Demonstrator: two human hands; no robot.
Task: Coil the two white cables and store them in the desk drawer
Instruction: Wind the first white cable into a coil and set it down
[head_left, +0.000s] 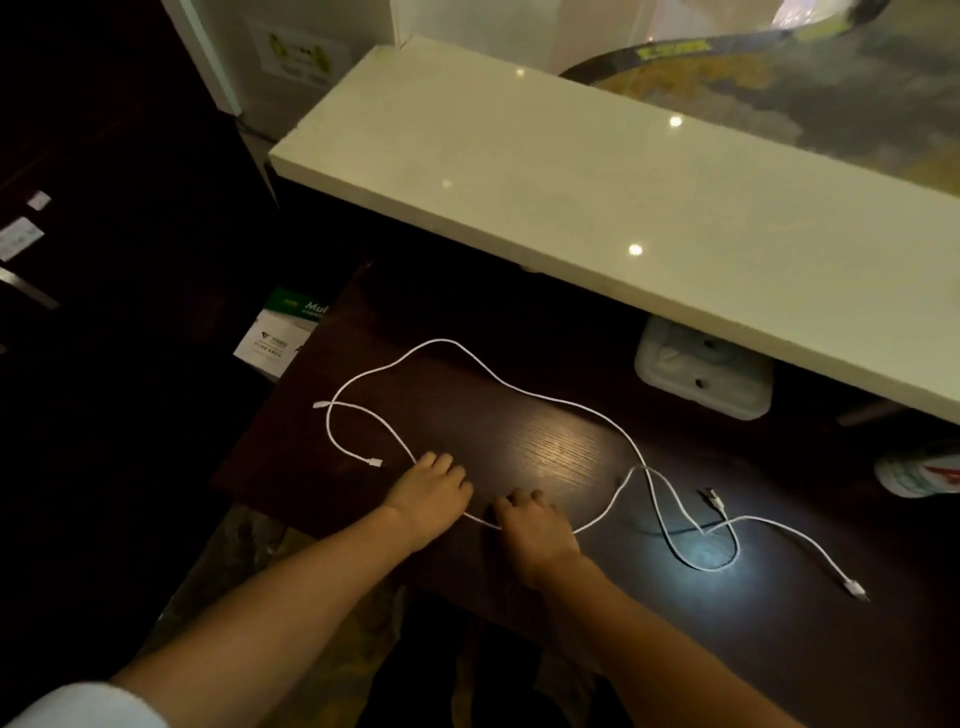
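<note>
Two white cables lie spread in loose curves and cross each other on the dark wooden desk (545, 447). The first white cable (441, 341) arcs from a plug at the left toward the right. The second white cable (779, 527) ends in a plug near the desk's right front. My left hand (431, 499) rests on the desk with its fingers curled over a cable strand. My right hand (535, 535) sits just to the right, closed over the same strand, which emerges on both sides of it. No drawer is in view.
A cream stone counter (571, 208) overhangs the back of the desk. Under it sits a white socket box (701, 369). A green and white carton (280, 332) stands beyond the desk's left edge. A green and white container (919, 473) lies at the far right.
</note>
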